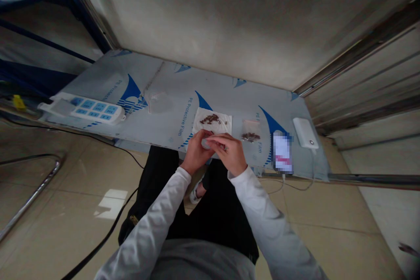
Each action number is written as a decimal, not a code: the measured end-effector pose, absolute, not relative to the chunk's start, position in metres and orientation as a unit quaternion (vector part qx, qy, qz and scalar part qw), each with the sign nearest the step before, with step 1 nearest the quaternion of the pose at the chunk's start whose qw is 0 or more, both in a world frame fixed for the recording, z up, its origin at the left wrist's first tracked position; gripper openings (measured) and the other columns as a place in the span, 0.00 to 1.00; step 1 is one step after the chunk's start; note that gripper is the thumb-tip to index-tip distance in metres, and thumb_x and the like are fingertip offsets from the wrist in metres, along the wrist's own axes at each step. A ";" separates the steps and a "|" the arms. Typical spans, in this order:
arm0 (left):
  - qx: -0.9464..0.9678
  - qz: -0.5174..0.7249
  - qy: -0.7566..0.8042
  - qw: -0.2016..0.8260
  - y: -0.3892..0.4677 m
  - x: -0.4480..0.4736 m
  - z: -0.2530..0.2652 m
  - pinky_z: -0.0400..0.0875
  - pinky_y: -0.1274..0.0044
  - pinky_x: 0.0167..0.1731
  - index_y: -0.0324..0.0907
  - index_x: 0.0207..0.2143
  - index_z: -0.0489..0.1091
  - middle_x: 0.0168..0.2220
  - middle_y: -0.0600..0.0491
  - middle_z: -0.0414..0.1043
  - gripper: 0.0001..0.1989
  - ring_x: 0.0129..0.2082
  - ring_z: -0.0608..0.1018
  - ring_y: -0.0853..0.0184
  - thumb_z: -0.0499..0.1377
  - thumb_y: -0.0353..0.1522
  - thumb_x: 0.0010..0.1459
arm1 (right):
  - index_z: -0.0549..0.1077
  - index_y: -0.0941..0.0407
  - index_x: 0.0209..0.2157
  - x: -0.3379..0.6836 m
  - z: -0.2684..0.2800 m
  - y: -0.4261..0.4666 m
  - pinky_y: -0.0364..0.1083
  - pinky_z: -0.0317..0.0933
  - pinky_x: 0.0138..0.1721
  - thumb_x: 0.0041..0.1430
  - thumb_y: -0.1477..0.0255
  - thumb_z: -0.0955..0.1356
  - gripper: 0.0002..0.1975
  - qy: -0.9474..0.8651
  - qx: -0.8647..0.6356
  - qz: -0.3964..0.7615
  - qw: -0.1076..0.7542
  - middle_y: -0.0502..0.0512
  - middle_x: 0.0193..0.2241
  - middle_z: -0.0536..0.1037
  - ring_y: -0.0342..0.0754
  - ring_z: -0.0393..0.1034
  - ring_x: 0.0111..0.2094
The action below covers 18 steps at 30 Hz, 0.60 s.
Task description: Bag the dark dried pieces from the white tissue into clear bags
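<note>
My left hand (197, 152) is closed around a small clear plastic piece (205, 143), perhaps a bag; its exact kind is hard to make out. Over its opening, my right hand (229, 151) has its fingers pinched together, and whatever is between them is too small to see. Both hands meet at the table's front edge, just before a white cloth or paper sheet (226, 127). Several small brown pieces (211, 119) lie loose on that sheet. To the right of my right hand rests a clear bag (251, 131) with similar brown pieces in its lower part.
The table (177, 83) is covered in printed protective film. A white power strip (95, 109) lies at the left, and a faint clear plastic bag (157, 102) nearer the middle. A phone (282, 153) and a white power bank (305, 132) with a cable are at the right.
</note>
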<state>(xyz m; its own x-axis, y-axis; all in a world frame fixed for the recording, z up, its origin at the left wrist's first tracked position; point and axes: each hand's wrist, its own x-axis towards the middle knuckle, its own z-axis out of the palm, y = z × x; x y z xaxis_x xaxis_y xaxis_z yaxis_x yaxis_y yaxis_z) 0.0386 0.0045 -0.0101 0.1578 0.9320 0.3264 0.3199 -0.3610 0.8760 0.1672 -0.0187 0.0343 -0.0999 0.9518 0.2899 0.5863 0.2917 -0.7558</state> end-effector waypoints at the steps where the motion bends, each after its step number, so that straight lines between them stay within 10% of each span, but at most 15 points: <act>1: 0.677 0.466 0.465 0.329 0.003 0.038 -0.010 0.68 0.76 0.35 0.41 0.32 0.65 0.29 0.55 0.72 0.10 0.30 0.75 0.68 0.62 0.29 0.46 | 0.78 0.54 0.35 0.175 0.028 -0.012 0.43 0.65 0.37 0.59 0.65 0.66 0.10 -0.684 -0.574 0.230 0.387 0.55 0.35 0.80 0.47 0.73 0.35; 18: 0.627 0.491 0.511 0.322 -0.007 0.010 -0.008 0.68 0.77 0.35 0.42 0.31 0.66 0.27 0.56 0.72 0.08 0.29 0.74 0.70 0.63 0.32 0.48 | 0.77 0.57 0.32 0.208 -0.034 0.064 0.46 0.61 0.41 0.54 0.70 0.67 0.07 -0.612 -0.756 0.093 0.215 0.57 0.32 0.79 0.49 0.71 0.34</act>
